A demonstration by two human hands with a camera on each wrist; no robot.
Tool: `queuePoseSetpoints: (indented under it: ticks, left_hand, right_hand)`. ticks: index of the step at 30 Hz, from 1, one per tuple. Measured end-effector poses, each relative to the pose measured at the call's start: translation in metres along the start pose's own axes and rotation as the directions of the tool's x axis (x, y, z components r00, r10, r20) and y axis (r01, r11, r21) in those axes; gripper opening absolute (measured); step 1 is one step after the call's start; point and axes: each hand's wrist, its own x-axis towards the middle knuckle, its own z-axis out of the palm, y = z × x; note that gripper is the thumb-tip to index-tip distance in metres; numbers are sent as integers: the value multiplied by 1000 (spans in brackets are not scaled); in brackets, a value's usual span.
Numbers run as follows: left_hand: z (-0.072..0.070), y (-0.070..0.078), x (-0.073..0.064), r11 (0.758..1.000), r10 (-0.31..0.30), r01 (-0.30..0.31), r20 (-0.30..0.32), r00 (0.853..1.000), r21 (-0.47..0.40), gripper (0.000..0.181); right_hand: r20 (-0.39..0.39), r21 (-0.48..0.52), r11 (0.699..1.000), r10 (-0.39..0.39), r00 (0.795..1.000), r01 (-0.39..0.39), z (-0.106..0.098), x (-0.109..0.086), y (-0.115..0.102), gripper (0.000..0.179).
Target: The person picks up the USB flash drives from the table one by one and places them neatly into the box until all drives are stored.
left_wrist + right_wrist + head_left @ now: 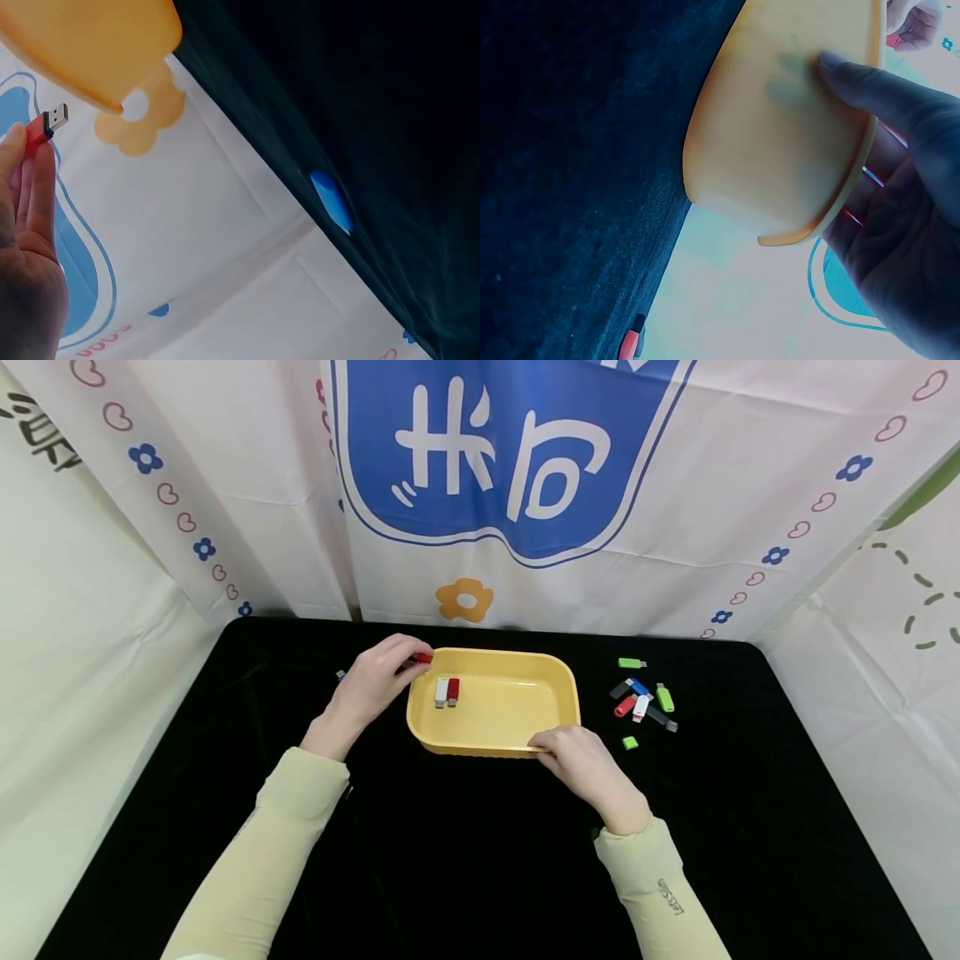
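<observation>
At the left end of a yellow plastic tray point(510, 702), my left hand point(371, 681) pinches a red USB flash drive point(36, 133) between thumb and fingers, its metal plug bare. The drive is at the tray's back left rim. Inside the tray, a white USB drive point(441, 692) and a dark red one point(453, 691) lie side by side near the left wall. My right hand point(588, 768) grips the front right rim, thumb against the outer wall and fingers inside.
Right of the tray lies a loose group of several USB drives, including green point(664, 697), blue point(640, 687), red point(625, 706) and black ones. A small green piece point(630, 742) lies nearer. A blue item point(330, 201) rests left of the tray on the black cloth. Printed curtains point(262, 510) stand behind.
</observation>
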Motion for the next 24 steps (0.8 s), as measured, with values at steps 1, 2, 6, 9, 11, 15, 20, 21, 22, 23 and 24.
queuePoseSetpoints:
  ticks: [1, 2, 6, 9, 11, 15, 20, 21, 22, 23, 24]
  left_hand:
    - [2, 1, 1, 1000, -1, 1, 4, 1000, -2, 18]
    - [3, 2, 1, 1000, -3, 3, 9, 1000, -12, 18]
    - [9, 5, 3, 998, -8, 10, 35, 999, -54, 21]
    - [13, 7, 5, 996, -11, 16, 63, 998, -85, 22]
    - [15, 10, 7, 995, -12, 20, 80, 997, -101, 21]
    - [18, 13, 9, 993, -13, 26, 109, 994, -116, 20]
    - [22, 15, 13, 993, -44, 61, 167, 985, -99, 20]
    - [23, 15, 14, 993, -54, 71, 184, 982, -90, 20]
    - [23, 16, 15, 993, -63, 81, 202, 977, -85, 19]
    - [24, 16, 16, 993, -71, 91, 221, 973, -79, 19]
    - [25, 16, 17, 992, -80, 100, 239, 968, -75, 19]
  right_hand:
    - [0, 1, 1000, -2, 1000, 2, 0, 0, 0, 12]
    - [0, 3, 1000, -3, 1000, 3, 0, 0, 0, 12]
    - [-1, 7, 1000, -5, 1000, 5, 0, 0, 0, 12]
    - [-4, 4, 1000, -1, 1000, 1, 1, 1, 0, 13]
    - [-10, -11, 1000, -1, 1000, 1, 1, 0, 0, 13]
    - [-18, -36, 999, -1, 1000, 1, 1, 0, -1, 13]
    - [-24, -45, 999, -4, 1000, 3, 1, 0, -1, 13]
    - [-24, -46, 999, -5, 1000, 4, 1, 0, -1, 13]
    - [-23, -45, 999, -7, 1000, 6, 1, 0, -1, 13]
    - [-21, -40, 999, -6, 1000, 5, 1, 0, -1, 13]
    - [-20, -38, 999, -5, 1000, 4, 1, 0, -1, 13]
